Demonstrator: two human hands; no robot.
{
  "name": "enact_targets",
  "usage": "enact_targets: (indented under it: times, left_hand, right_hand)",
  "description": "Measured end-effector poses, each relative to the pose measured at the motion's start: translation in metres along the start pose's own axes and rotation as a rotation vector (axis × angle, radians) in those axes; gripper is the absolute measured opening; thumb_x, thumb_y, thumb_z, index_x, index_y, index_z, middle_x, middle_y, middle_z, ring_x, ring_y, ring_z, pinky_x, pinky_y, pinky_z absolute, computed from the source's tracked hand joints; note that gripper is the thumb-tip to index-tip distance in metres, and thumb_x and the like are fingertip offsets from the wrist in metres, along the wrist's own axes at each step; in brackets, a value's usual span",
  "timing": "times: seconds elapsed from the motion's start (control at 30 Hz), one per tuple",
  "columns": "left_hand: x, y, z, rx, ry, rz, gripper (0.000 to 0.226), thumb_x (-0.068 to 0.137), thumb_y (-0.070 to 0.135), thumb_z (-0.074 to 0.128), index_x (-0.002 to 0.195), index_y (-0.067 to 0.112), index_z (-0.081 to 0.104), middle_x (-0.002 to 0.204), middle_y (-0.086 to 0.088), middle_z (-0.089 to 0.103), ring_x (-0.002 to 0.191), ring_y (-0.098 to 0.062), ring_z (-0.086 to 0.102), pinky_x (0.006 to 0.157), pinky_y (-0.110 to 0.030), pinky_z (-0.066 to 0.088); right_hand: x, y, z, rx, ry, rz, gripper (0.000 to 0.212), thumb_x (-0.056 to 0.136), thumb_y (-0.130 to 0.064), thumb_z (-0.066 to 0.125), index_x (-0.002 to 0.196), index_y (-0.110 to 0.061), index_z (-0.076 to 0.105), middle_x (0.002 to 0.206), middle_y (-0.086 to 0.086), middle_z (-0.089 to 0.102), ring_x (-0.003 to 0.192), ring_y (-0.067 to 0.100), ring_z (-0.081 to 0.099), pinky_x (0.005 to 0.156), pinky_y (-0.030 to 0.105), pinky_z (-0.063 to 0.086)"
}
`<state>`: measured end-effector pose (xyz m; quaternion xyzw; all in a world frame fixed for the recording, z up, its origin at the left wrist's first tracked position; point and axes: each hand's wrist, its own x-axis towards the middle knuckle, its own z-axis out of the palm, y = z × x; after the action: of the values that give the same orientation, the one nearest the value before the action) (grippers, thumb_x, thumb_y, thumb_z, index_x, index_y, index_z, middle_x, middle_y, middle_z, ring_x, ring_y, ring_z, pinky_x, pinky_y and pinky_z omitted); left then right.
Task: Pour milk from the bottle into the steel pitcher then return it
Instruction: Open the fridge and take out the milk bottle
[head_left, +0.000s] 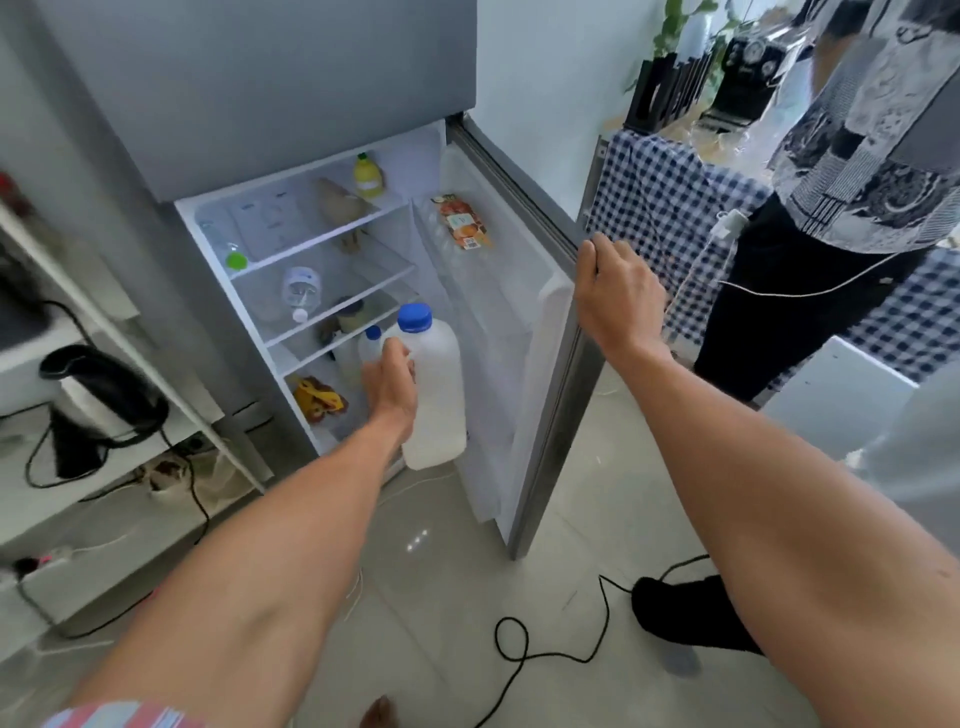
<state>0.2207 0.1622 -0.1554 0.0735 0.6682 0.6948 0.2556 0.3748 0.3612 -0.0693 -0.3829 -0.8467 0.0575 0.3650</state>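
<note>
A white plastic milk bottle (436, 395) with a blue cap hangs upright in front of the open fridge's lower shelves. My left hand (390, 387) grips it by its handle side. A second, smaller bottle with a blue cap (370, 343) stands just behind it on a shelf. My right hand (618, 296) holds the top edge of the open fridge door (550, 332), fingers curled over it. No steel pitcher is in view.
Fridge shelves hold a yellow lemon-shaped bottle (369, 175), a water bottle (301, 291) and a juice carton (462, 222) in the door. A black kettle (98, 400) sits on a white shelf at left. Another person (852, 197) stands by a checked tablecloth (670, 208) at right. Black cables (550, 644) lie on the floor.
</note>
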Motion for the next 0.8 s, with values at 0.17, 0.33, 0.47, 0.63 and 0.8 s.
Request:
enact_targets:
  times: [0.17, 0.33, 0.47, 0.63, 0.8]
  left_hand:
    - [-0.001, 0.027, -0.042, 0.017, 0.166, 0.028, 0.030, 0.098, 0.032, 0.036, 0.069, 0.023, 0.038, 0.060, 0.001, 0.038, 0.053, -0.014, 0.034, 0.052, -0.028, 0.027]
    - [0.011, 0.051, -0.091, 0.120, 0.250, 0.069, 0.046, 0.095, 0.048, 0.032, 0.067, 0.017, 0.052, 0.062, -0.002, 0.052, 0.064, -0.024, 0.048, 0.064, -0.035, 0.039]
    - [0.020, 0.076, -0.130, 0.111, 0.308, 0.110, 0.041, 0.083, 0.047, 0.036, 0.062, 0.015, 0.051, 0.063, -0.004, 0.053, 0.063, -0.025, 0.048, 0.062, -0.033, 0.041]
    - [0.036, 0.101, -0.171, 0.086, 0.379, 0.133, 0.040, 0.087, 0.043, 0.041, 0.060, 0.014, 0.047, 0.060, -0.003, 0.050, 0.060, -0.024, 0.044, 0.059, -0.031, 0.036]
    - [0.051, 0.118, -0.208, 0.087, 0.428, 0.123, 0.041, 0.078, 0.051, 0.038, 0.065, 0.013, 0.049, 0.063, -0.004, 0.052, 0.062, -0.024, 0.046, 0.061, -0.034, 0.039]
  right_hand:
    - [-0.022, -0.033, 0.001, 0.039, -0.031, -0.187, 0.038, 0.108, -0.032, 0.032, 0.087, -0.011, 0.057, 0.085, 0.008, 0.066, 0.076, 0.030, 0.062, 0.063, 0.034, 0.040]
    - [-0.038, -0.087, 0.019, 0.218, -0.166, -0.277, 0.036, 0.110, -0.037, 0.039, 0.116, -0.008, 0.059, 0.110, 0.011, 0.065, 0.102, 0.029, 0.059, 0.073, 0.035, 0.043]
    - [-0.038, -0.128, 0.045, 0.245, -0.291, -0.302, 0.055, 0.106, -0.061, 0.033, 0.111, -0.013, 0.058, 0.115, 0.006, 0.061, 0.110, 0.026, 0.054, 0.087, 0.042, 0.049]
    - [-0.027, -0.184, 0.072, 0.217, -0.371, -0.410, 0.052, 0.102, -0.065, 0.041, 0.102, -0.016, 0.058, 0.112, 0.003, 0.063, 0.121, 0.026, 0.054, 0.095, 0.044, 0.050]
    - [-0.011, -0.242, 0.101, 0.183, -0.452, -0.427, 0.049, 0.101, -0.064, 0.048, 0.109, -0.018, 0.062, 0.117, 0.001, 0.062, 0.130, 0.027, 0.048, 0.095, 0.049, 0.052]
